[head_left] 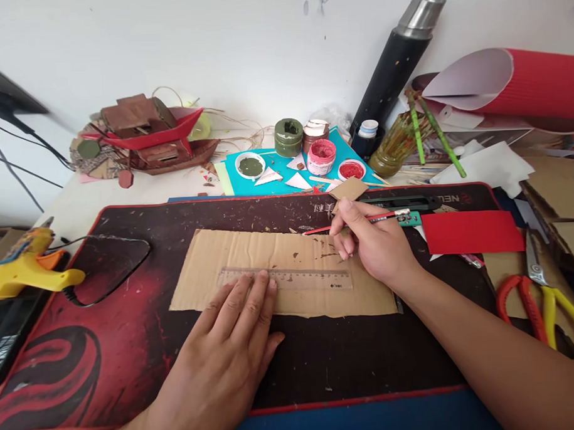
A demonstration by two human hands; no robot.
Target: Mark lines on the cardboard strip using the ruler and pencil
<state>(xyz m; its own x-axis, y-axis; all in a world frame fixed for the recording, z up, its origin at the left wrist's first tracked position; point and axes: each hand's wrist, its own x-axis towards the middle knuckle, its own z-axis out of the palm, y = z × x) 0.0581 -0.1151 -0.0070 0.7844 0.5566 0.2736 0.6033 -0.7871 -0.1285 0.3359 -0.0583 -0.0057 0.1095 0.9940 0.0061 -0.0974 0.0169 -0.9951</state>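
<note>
A long strip of brown cardboard lies on a dark red-and-black desk mat. A clear plastic ruler rests lengthwise on the strip. My left hand lies flat with its fingertips pressing the ruler's left end. My right hand is over the strip's right end and grips a thin red pencil, whose tip points left onto the cardboard's upper edge.
A yellow glue gun lies at the left, red-and-yellow scissors at the right. Behind the mat stand paint jars, a green jar, a black tube, a red paper sheet, a black cutter and a cardboard boat model.
</note>
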